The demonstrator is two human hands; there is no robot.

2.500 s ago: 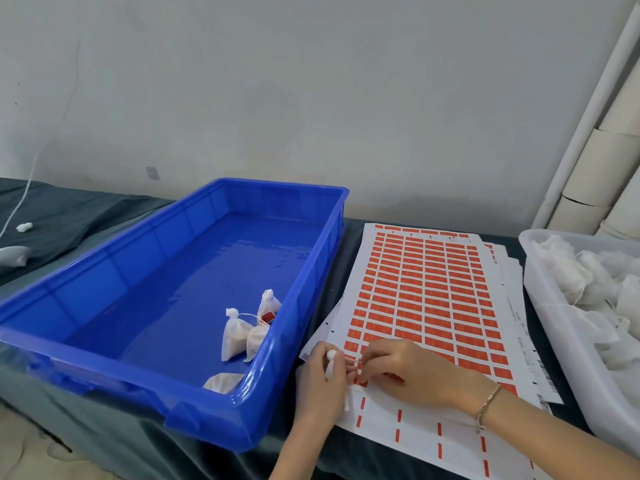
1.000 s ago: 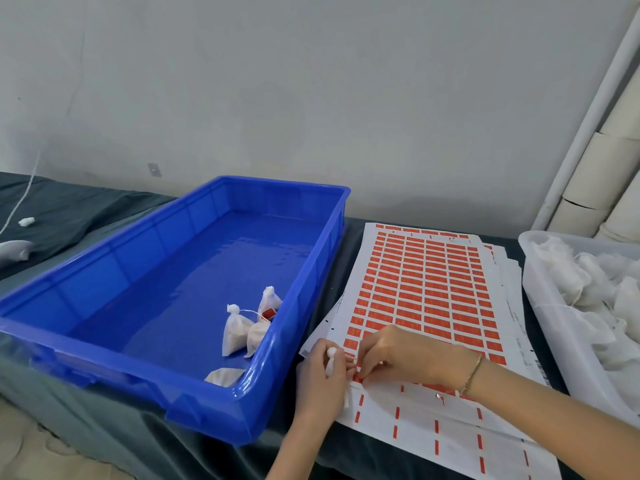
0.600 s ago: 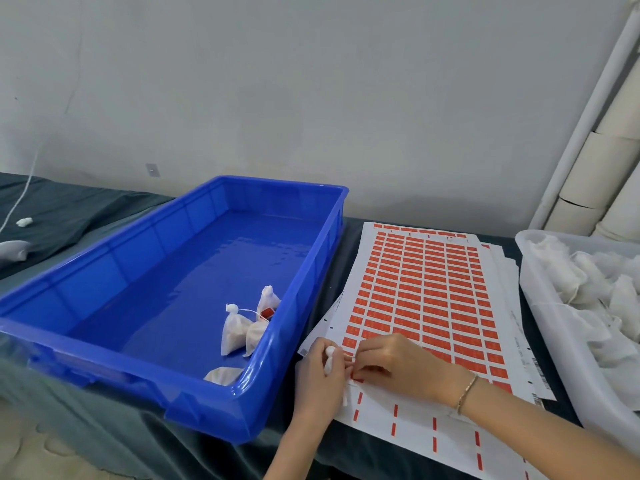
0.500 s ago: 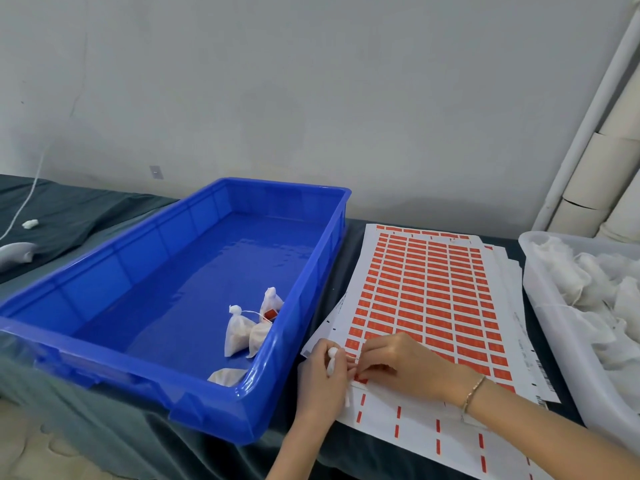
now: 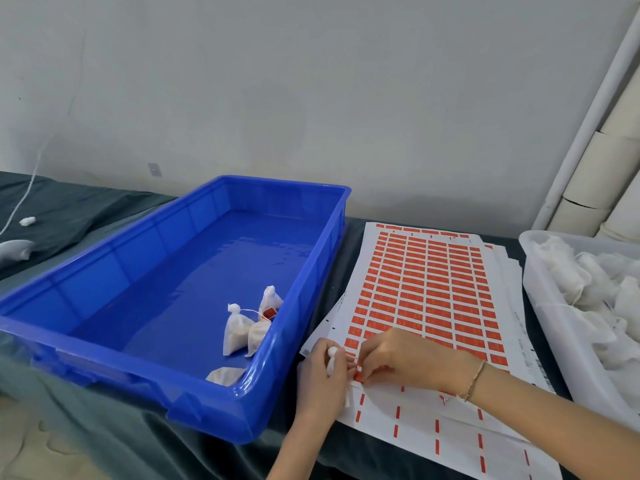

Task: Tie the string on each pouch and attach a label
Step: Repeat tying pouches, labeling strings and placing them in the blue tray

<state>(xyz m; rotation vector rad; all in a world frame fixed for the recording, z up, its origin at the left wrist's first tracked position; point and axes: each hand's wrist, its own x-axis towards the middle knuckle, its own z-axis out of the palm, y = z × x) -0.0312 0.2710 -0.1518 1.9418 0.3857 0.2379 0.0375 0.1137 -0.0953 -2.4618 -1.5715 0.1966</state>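
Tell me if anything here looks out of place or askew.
The white paper sheets of red labels lie fanned, edges not aligned. One small white lump lies alone on the dark cloth, far left.

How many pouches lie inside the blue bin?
4 pouches: three clustered by the right wall of the blue bin, one in its near-right corner; the rim may hide more.

Pale cardboard rolls [image 5: 599,171] stand beside a white pipe [image 5: 588,123], far right.
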